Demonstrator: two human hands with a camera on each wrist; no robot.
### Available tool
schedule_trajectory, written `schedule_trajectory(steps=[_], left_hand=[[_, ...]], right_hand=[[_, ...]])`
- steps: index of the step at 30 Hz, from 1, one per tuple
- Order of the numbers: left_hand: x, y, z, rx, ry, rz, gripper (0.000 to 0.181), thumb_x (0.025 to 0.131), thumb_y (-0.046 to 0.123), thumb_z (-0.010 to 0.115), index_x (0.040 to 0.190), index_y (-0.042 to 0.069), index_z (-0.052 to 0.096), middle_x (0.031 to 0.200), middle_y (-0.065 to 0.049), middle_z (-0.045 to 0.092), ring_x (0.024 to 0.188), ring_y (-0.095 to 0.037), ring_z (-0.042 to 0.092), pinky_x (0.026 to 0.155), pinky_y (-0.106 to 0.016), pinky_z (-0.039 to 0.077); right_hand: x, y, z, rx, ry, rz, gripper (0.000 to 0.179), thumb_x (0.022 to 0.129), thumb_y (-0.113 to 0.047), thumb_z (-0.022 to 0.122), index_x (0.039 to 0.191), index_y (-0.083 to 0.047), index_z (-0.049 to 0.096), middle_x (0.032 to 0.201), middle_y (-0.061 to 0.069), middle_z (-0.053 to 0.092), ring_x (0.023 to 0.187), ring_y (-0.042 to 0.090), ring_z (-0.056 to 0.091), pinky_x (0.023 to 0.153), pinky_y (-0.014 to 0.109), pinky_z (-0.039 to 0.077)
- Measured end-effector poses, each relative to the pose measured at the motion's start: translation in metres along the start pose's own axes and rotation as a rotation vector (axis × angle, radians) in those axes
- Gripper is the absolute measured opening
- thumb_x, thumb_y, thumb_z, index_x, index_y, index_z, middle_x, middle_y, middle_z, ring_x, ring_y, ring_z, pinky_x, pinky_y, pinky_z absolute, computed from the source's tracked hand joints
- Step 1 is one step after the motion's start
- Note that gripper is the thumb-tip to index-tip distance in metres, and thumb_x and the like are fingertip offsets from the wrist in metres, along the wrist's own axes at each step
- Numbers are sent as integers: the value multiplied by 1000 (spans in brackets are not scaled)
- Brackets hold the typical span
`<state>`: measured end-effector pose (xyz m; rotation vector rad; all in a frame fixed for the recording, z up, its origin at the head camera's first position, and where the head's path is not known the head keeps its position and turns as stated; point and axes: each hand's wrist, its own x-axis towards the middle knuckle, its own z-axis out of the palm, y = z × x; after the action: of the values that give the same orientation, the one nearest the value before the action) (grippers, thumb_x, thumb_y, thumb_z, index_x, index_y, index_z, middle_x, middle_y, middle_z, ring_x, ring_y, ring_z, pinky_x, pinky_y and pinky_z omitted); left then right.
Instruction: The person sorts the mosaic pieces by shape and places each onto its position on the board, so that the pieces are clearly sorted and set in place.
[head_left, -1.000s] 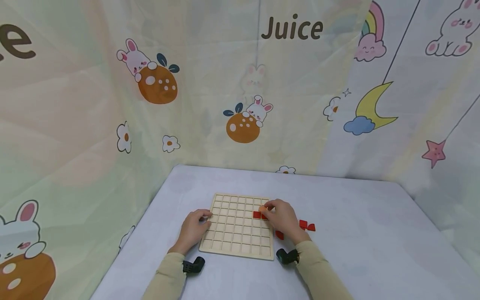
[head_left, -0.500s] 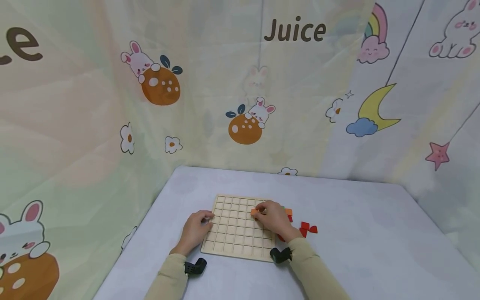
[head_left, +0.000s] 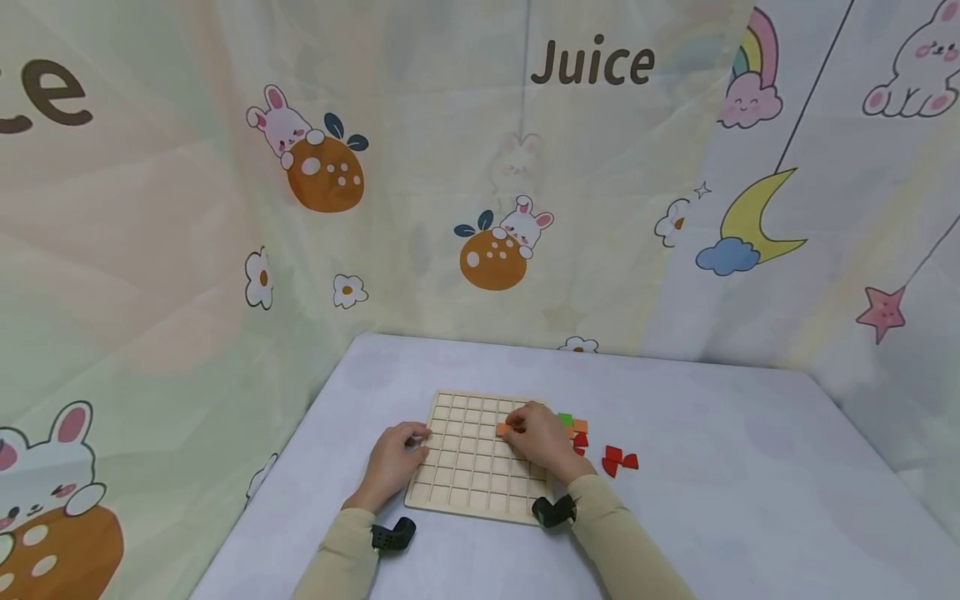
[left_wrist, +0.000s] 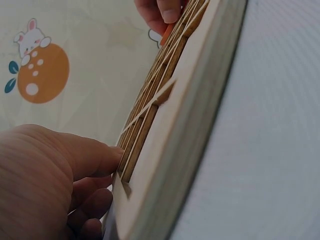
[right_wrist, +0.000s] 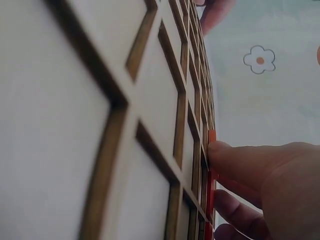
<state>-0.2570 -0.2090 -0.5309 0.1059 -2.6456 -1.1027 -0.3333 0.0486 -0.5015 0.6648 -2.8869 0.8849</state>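
A pale wooden grid board (head_left: pixel 467 483) lies on the table in the head view. At its left edge my left hand (head_left: pixel 390 462) grips the rim with bent fingers, one fingertip on the top face in the left wrist view. Over the upper right cells, my right hand (head_left: pixel 542 440) pinches an orange tile (head_left: pixel 501 429) by its edge. Seen from the right wrist, this orange tile (right_wrist: pixel 212 135) sits at the board's surface under the thumb, beside red tiles (right_wrist: pixel 210 197) set in the grid. My right hand covers the red tiles in the head view.
Just right of the board lie a green tile (head_left: pixel 565 418), an orange tile (head_left: pixel 581 426) and a red piece (head_left: pixel 581 439). Farther right, several red pieces (head_left: pixel 613 455) sit in a small group. A printed cloth wall (head_left: pixel 420 317) rises behind the white table (head_left: pixel 720 492).
My right hand has moved left across the board with the orange tile, then settled slightly farther left. The green and orange pieces beside the board have come into sight. My left hand stays at the edge.
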Motion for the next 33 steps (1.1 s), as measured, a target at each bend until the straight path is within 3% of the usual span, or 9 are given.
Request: schedule_trajectory(steps=[13, 23, 27, 33], left_hand=[[-2, -2, 2, 1, -4, -13, 23, 84, 6, 73, 106, 13, 71, 115, -2, 67, 98, -19, 59, 84, -40, 48], [1, 1, 0, 7, 1, -4, 24, 84, 6, 74, 106, 13, 71, 117, -3, 66, 98, -19, 59, 84, -40, 48], [1, 3, -1, 3, -2, -1, 24, 84, 6, 74, 107, 12, 71, 118, -4, 66, 99, -20, 59, 84, -41, 48], [2, 2, -1, 10, -12, -4, 24, 84, 7, 74, 107, 12, 71, 119, -4, 66, 98, -19, 59, 84, -40, 48]], right_hand=[[-8, 1, 0, 11, -18, 2, 23, 84, -23, 76, 105, -13, 74, 99, -2, 64, 88, 14, 59, 76, 31, 51], [-14, 17, -18, 117, 100, 154, 23, 87, -24, 72, 108, -14, 73, 112, 5, 64, 108, 26, 58, 92, 46, 49], [-15, 31, -24, 111, 123, 206, 26, 87, -25, 72, 110, -15, 72, 114, 6, 64, 102, 24, 57, 88, 43, 51], [-19, 47, -32, 107, 133, 275, 29, 86, -23, 74, 112, -10, 71, 109, 7, 63, 89, 22, 56, 72, 33, 54]])
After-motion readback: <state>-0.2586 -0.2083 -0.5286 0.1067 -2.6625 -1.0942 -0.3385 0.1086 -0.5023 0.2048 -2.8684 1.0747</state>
